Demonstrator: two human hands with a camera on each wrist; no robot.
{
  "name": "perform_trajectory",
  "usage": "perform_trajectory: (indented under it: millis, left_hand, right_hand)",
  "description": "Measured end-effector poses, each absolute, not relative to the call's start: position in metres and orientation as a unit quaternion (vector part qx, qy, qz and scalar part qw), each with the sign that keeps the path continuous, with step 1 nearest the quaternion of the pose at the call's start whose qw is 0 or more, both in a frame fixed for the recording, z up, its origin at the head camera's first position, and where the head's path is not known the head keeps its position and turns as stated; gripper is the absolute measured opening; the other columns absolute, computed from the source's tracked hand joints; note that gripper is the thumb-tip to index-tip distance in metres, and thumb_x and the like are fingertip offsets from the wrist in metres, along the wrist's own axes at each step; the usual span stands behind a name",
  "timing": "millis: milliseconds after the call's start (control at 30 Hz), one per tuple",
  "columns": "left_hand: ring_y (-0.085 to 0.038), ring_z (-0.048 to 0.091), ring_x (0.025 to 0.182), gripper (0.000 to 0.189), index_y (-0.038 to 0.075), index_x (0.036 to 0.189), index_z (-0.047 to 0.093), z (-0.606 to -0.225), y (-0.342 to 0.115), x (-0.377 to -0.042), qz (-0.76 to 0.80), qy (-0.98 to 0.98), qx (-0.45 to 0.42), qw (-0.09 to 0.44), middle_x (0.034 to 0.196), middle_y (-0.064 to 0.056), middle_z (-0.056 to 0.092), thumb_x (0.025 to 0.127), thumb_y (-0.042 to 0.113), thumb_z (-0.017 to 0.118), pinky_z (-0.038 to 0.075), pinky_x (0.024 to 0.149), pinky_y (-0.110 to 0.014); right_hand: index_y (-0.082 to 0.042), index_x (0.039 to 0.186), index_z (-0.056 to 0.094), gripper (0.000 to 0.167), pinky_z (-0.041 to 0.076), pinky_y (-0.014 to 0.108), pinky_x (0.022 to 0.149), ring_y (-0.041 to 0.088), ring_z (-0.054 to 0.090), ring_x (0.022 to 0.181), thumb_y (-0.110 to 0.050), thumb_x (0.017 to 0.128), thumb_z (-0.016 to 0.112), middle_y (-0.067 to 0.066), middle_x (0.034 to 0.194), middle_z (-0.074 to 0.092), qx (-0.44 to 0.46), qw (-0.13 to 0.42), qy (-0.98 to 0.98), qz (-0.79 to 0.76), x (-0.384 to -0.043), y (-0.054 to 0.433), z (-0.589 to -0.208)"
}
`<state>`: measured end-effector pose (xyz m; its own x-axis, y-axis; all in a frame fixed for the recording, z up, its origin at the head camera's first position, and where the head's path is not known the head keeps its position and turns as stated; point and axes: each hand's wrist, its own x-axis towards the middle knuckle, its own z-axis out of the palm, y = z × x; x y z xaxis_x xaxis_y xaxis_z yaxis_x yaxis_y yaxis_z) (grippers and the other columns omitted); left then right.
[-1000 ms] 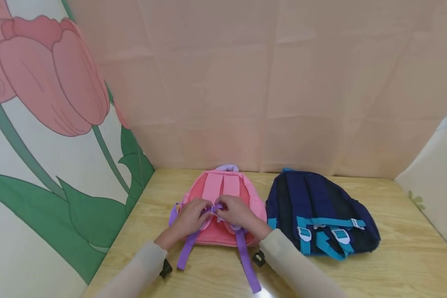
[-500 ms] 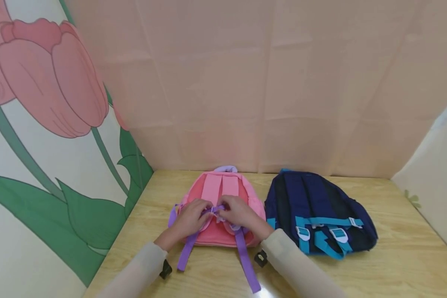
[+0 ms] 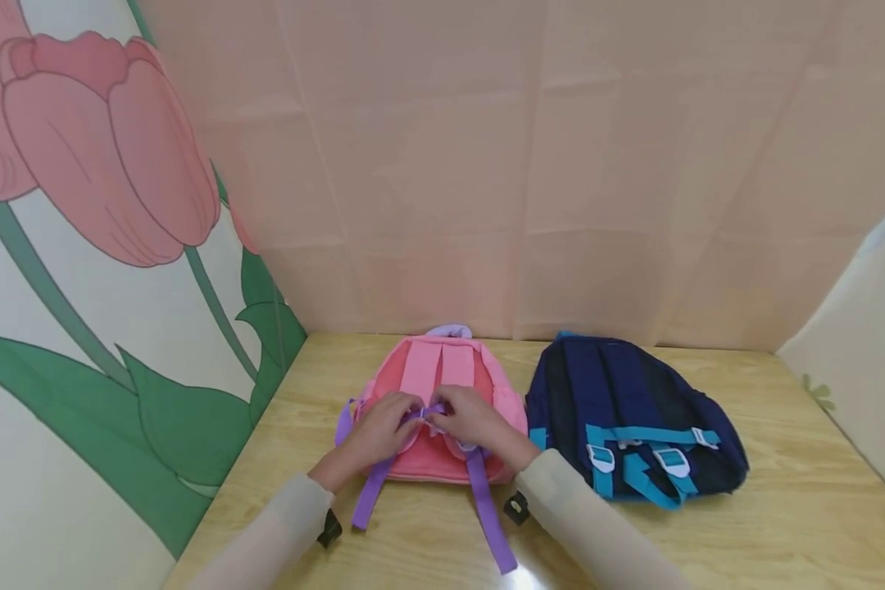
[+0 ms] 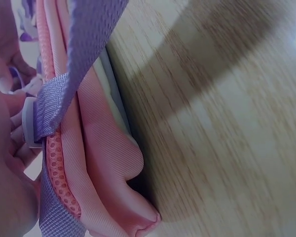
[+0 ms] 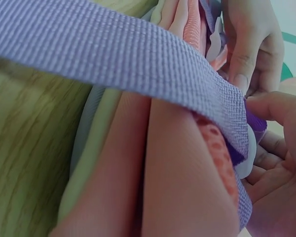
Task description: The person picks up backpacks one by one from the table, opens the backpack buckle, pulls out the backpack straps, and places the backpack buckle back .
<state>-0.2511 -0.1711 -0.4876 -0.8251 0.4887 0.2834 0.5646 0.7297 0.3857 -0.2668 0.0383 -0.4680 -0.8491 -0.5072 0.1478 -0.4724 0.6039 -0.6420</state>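
A pink backpack (image 3: 419,369) lies with its shoulder straps facing up. Over its middle, my left hand (image 3: 380,428) and right hand (image 3: 472,418) pinch a short purple strap (image 3: 435,409) between them, fingertips close together. A small pale clip or slider sits on that strap, partly covered by the fingers. Two purple webbing tails, a left tail (image 3: 370,496) and a right tail (image 3: 491,518), hang onto the table. In the left wrist view, a white adjuster buckle (image 4: 28,121) with purple webbing (image 4: 91,47) stands beside my left hand. Similar webbing (image 5: 138,61) crosses the right wrist view.
A navy backpack (image 3: 623,377) with turquoise straps (image 3: 656,437) and white buckles lies right of the pink one, close to its edge. Both rest on a wooden table (image 3: 804,459). A pinkish cloth wall (image 3: 597,164) stands behind, and a tulip-printed panel (image 3: 96,147) at left.
The head view has shifted very slightly. Both hands stay in nearly the same place on the purple strap.
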Motion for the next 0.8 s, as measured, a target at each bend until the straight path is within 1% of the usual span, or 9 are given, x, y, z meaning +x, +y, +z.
perform_trajectory:
  millis: [167, 333, 433, 633, 800]
  left_hand:
    - [-0.012, 0.059, 0.108, 0.024, 0.015, 0.120, 0.065, -0.4890, -0.1713, -0.2526, -0.230, -0.927, -0.285, 0.076, 0.115, 0.003, 0.067, 0.100, 0.028, 0.065, 0.052, 0.093, -0.033]
    - [-0.012, 0.059, 0.107, 0.024, 0.014, 0.121, 0.064, -0.4870, -0.1710, -0.2528, -0.232, -0.927, -0.284, 0.073, 0.115, 0.003, 0.066, 0.100, 0.027, 0.065, 0.052, 0.092, -0.033]
    - [-0.013, 0.059, 0.106, 0.023, 0.014, 0.119, 0.065, -0.4861, -0.1707, -0.2521, -0.230, -0.926, -0.288, 0.078, 0.114, 0.002, 0.067, 0.100, 0.026, 0.065, 0.052, 0.091, -0.033]
    - [-0.014, 0.061, 0.105, 0.023, 0.013, 0.119, 0.065, -0.4867, -0.1714, -0.2519, -0.229, -0.924, -0.294, 0.090, 0.113, 0.001, 0.067, 0.099, 0.025, 0.066, 0.053, 0.091, -0.034]
    - [-0.013, 0.060, 0.105, 0.023, 0.014, 0.120, 0.065, -0.4872, -0.1710, -0.2536, -0.225, -0.926, -0.291, 0.086, 0.113, 0.002, 0.067, 0.100, 0.027, 0.065, 0.052, 0.090, -0.033]
  right_hand:
    - [-0.012, 0.098, 0.068, 0.008, 0.049, 0.027, 0.069, 0.012, 0.056, 0.077, -0.017, 0.093, 0.072, -0.004, 0.084, 0.061, -0.276, 0.028, 0.890, -0.362, -0.2669, 0.0418, -0.4682]
    - [-0.013, 0.098, 0.068, 0.009, 0.050, 0.028, 0.070, 0.012, 0.057, 0.078, -0.016, 0.092, 0.073, -0.004, 0.086, 0.063, -0.271, 0.030, 0.889, -0.368, -0.2679, 0.0429, -0.4685]
    - [-0.013, 0.099, 0.068, 0.009, 0.050, 0.028, 0.070, 0.011, 0.057, 0.078, -0.017, 0.092, 0.073, -0.004, 0.086, 0.063, -0.278, 0.025, 0.890, -0.362, -0.2690, 0.0421, -0.4687]
    - [-0.013, 0.101, 0.068, 0.011, 0.052, 0.030, 0.075, 0.012, 0.058, 0.082, -0.019, 0.094, 0.072, -0.003, 0.090, 0.065, -0.282, 0.027, 0.893, -0.349, -0.2696, 0.0392, -0.4669]
    - [-0.015, 0.098, 0.067, 0.007, 0.050, 0.029, 0.072, 0.012, 0.057, 0.079, -0.017, 0.093, 0.072, -0.004, 0.087, 0.063, -0.276, 0.030, 0.894, -0.352, -0.2699, 0.0413, -0.4676]
